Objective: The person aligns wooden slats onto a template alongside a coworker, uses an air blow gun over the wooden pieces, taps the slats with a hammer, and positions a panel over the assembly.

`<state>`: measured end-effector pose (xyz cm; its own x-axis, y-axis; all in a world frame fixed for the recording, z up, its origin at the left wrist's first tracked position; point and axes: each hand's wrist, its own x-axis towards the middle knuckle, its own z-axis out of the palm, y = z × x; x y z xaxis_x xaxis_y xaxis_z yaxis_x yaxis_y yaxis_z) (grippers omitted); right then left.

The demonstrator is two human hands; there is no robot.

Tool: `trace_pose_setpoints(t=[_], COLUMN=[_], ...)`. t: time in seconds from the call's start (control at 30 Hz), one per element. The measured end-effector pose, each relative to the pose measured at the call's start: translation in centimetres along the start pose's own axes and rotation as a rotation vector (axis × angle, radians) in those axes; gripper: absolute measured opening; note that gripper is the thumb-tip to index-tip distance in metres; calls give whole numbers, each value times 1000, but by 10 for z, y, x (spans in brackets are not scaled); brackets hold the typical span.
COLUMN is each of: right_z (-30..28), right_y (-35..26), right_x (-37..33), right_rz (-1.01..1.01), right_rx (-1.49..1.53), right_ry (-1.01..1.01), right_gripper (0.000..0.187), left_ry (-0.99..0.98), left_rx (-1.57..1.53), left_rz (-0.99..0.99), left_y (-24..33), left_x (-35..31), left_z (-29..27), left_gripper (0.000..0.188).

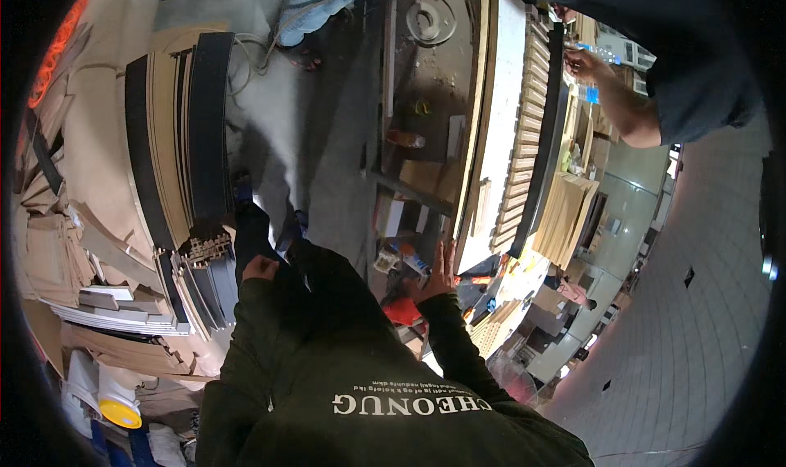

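The row of wooden slats point(524, 131) lies on the white surface point(499, 82), ahead and right of your right hand's point(434, 282) fingers, stretched straight beside its edge; past the slats runs a black strip point(545, 135); your left hand point(260, 268) is well apart, its fingers too dim to tell

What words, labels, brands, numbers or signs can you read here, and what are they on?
Dark green top: large white capitals, legible but upside down; I won't copy them out.
Same top: smaller white lettering pictured above, also not copied.
Elsewhere: any print is too small or blurred to read.
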<state>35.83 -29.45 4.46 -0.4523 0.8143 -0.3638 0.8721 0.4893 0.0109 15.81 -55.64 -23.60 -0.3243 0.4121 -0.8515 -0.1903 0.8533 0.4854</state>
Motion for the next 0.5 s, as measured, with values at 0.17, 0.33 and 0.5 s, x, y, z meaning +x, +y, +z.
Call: trace_pose_setpoints(t=[0.17,0.33,0.5], right_z=[-13,-20,-26], right_y=[-22,-26,-23], right_x=[5,7,8], right_rz=[214,151,188], right_rx=[30,25,110], right_ry=[-215,-202,-271], right_gripper=[112,107,99], left_ry=[-81,-106,-157], left_rx=[-78,71,75], left_rz=[-37,-27,9], left_y=[10,19,6], left_x=[-1,0,6], left_z=[-7,-8,-1], left_gripper=[28,26,25])
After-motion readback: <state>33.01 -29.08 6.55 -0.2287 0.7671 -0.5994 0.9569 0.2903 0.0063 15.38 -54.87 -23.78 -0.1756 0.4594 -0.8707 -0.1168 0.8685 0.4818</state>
